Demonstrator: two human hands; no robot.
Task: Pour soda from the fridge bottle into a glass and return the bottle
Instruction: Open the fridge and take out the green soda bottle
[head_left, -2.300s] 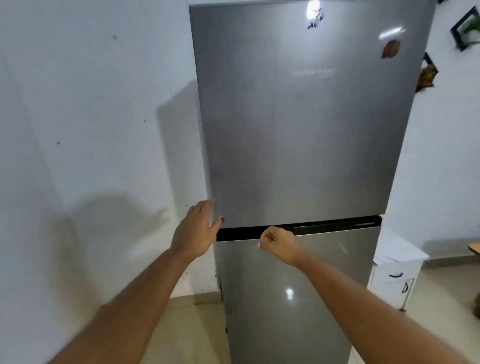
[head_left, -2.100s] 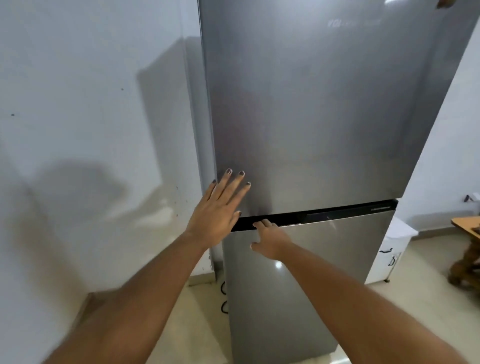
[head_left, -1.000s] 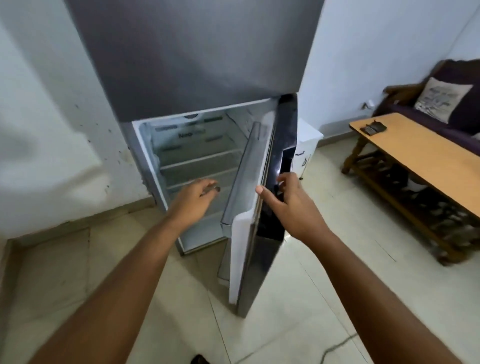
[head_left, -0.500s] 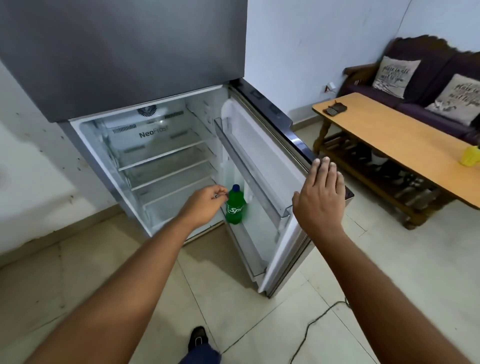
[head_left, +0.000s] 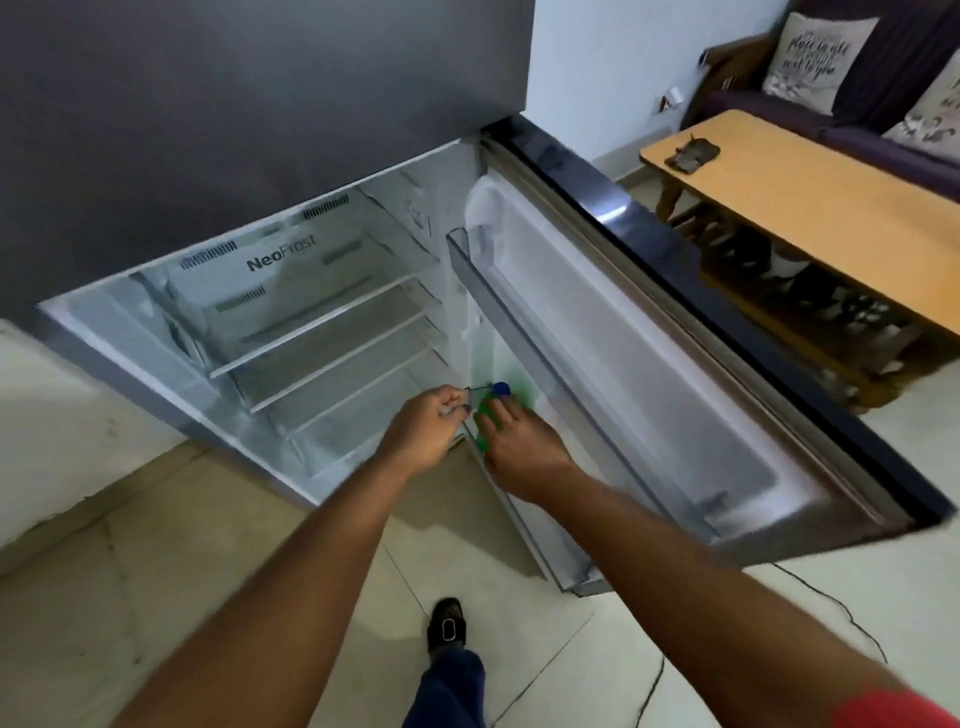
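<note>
The fridge (head_left: 260, 119) has its lower door (head_left: 670, 332) swung wide open to the right. A green soda bottle (head_left: 484, 408) with a blue cap (head_left: 501, 388) stands in the bottom door shelf. My right hand (head_left: 519, 449) is down on the bottle with its fingers wrapped around it, hiding most of it. My left hand (head_left: 426, 428) is curled just left of the cap, at the edge of the fridge compartment, with a small thin dark thing at its fingertips. No glass is in view.
The glass shelves (head_left: 322, 343) inside hold nothing I can see. A wooden coffee table (head_left: 810, 208) with a dark object (head_left: 693, 153) stands right of the door, and a sofa with cushions (head_left: 821, 52) behind it. A thin cable (head_left: 831, 608) runs over the floor tiles.
The lower door went from shut to fully open. My right hand left the door edge and came down onto the green bottle. My left hand stayed by the bottle.
</note>
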